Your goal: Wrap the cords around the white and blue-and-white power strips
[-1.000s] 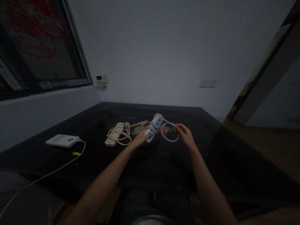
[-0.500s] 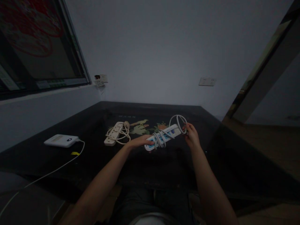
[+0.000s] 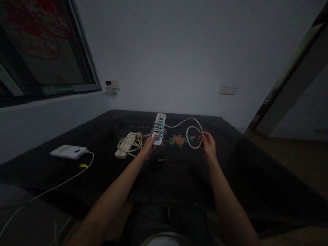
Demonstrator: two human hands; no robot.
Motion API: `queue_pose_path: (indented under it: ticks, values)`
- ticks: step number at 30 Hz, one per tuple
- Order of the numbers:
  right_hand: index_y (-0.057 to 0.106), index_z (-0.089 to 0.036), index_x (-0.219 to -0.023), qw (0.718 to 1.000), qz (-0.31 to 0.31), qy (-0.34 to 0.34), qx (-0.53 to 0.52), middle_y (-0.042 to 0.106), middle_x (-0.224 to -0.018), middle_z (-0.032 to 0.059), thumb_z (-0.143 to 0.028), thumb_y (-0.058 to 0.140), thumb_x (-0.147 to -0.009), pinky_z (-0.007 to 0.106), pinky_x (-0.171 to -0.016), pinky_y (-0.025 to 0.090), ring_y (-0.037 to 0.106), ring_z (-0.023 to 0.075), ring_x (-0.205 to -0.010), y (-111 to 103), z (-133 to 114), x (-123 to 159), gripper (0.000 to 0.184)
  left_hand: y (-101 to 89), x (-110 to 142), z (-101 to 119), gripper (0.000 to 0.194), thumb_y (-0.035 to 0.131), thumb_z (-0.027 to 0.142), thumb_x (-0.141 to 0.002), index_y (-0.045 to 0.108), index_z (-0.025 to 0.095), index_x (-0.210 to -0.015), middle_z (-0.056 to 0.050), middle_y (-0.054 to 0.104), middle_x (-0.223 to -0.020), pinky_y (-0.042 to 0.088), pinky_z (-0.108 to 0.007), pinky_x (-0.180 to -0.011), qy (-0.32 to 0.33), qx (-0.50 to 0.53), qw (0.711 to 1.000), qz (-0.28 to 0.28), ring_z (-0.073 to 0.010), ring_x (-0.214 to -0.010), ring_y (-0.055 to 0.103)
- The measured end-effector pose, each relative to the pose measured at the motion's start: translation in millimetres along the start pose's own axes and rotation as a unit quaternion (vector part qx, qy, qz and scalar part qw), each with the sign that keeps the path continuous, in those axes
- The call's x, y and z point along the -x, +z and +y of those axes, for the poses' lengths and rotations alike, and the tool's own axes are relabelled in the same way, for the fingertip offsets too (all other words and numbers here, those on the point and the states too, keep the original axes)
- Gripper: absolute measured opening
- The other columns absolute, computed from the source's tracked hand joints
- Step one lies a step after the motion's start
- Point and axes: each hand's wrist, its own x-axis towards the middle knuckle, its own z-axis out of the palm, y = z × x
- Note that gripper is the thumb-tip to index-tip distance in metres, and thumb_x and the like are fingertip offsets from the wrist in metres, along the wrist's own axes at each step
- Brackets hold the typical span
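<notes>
A white power strip with blue markings [image 3: 161,120] is held nearly upright above the table, gripped at its lower end by my left hand [image 3: 148,145]. Several turns of its pale cord [image 3: 159,129] wrap around the middle. From there the cord arcs to the right, where my right hand [image 3: 208,143] pinches it, with a loose loop hanging beside the fingers. The cord's plug cannot be made out. Left of my left hand, a second, cream power strip [image 3: 124,146] lies on the table with its own cord bunched over it.
On the left of the dark, flower-patterned table [image 3: 179,174] lies a white power bank [image 3: 68,151], with a white cable [image 3: 60,186] running off the near edge. Beside the cable is a yellow scrap [image 3: 83,166]. Wall sockets [image 3: 229,90] sit behind the table.
The power strip first swung rightward to a flatter tilt, then back left to nearly upright. My right hand has moved right with the cord, and a longer stretch now spans between my hands.
</notes>
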Motion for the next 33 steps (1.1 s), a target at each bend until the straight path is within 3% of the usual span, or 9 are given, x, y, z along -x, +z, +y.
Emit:
queue_pose_path:
  ticks: [4,9,13,18,20,25,30,33]
  values:
    - [0.054,-0.023,-0.095,0.998,-0.017,-0.06,-0.014,0.056,-0.071,-0.0027,-0.047,0.066,-0.074,0.022,-0.052,0.041,0.052,0.0106,-0.058,1,-9,2,0.035,-6.6,-4,-4,0.028,0.064,0.033,-0.078,0.06,0.01,-0.094,-0.008,0.07,-0.075,0.044,-0.02,-0.046,-0.059,-0.043,0.997,-0.02,-0.0131,-0.054,0.062]
    - [0.05,-0.024,-0.098,0.994,0.031,-0.096,-0.046,0.055,-0.074,-0.0028,-0.046,0.064,-0.075,0.022,-0.054,0.041,0.052,0.0107,-0.06,-5,-13,-1,0.035,-3.0,4,-3,0.024,0.068,0.033,-0.074,0.066,0.011,-0.084,-0.01,0.07,-0.07,0.042,-0.022,-0.043,-0.139,-0.092,0.98,-0.108,-0.0149,-0.051,0.061]
    - [0.049,-0.025,-0.098,0.987,0.088,-0.109,-0.074,0.054,-0.074,-0.0032,-0.046,0.064,-0.074,0.022,-0.054,0.039,0.053,0.0106,-0.06,-11,-11,-6,0.035,2.2,17,1,0.025,0.073,0.033,-0.069,0.069,0.012,-0.083,-0.014,0.07,-0.072,0.043,-0.025,-0.044,-0.183,-0.128,0.949,-0.223,-0.0171,-0.05,0.062]
    - [0.047,-0.024,-0.099,0.988,0.129,-0.076,-0.032,0.053,-0.071,-0.0039,-0.05,0.062,-0.073,0.02,-0.047,0.034,0.05,0.0099,-0.056,-19,2,-13,0.039,3.1,28,9,0.039,0.075,0.039,-0.065,0.068,0.013,-0.093,-0.011,0.071,-0.076,0.047,-0.025,-0.049,-0.213,-0.152,0.884,-0.388,-0.0172,-0.056,0.064]
    - [0.047,-0.024,-0.099,0.989,0.134,-0.061,-0.01,0.052,-0.071,-0.0038,-0.052,0.061,-0.073,0.02,-0.045,0.033,0.049,0.0096,-0.055,-23,8,-15,0.041,2.7,29,11,0.043,0.075,0.041,-0.065,0.067,0.013,-0.095,-0.011,0.071,-0.076,0.046,-0.025,-0.049,-0.209,-0.135,0.872,-0.421,-0.0171,-0.056,0.063]
    - [0.05,-0.021,-0.097,0.996,0.069,-0.024,0.054,0.053,-0.066,-0.004,-0.053,0.058,-0.073,0.02,-0.044,0.033,0.048,0.0095,-0.05,-24,17,-16,0.041,-0.5,25,13,0.05,0.076,0.046,-0.059,0.064,0.012,-0.093,-0.011,0.068,-0.073,0.045,-0.026,-0.051,-0.138,-0.039,0.918,-0.37,-0.017,-0.055,0.061]
    - [0.06,-0.018,-0.086,0.988,-0.089,-0.014,0.127,0.057,-0.06,-0.0017,-0.045,0.065,-0.07,0.023,-0.048,0.037,0.051,0.0127,-0.053,-5,17,-5,0.031,-3.4,21,15,0.046,0.074,0.042,-0.063,0.059,0.011,-0.093,-0.009,0.068,-0.074,0.044,-0.025,-0.053,-0.072,-0.001,0.962,-0.264,-0.0147,-0.054,0.06]
    - [0.064,-0.018,-0.083,0.969,-0.189,-0.031,0.153,0.061,-0.064,-0.0002,-0.041,0.065,-0.071,0.026,-0.059,0.043,0.055,0.015,-0.061,11,15,5,0.026,-3.0,21,16,0.044,0.072,0.041,-0.066,0.06,0.01,-0.095,-0.009,0.068,-0.074,0.044,-0.025,-0.054,-0.059,-0.016,0.968,-0.245,-0.0146,-0.056,0.06]
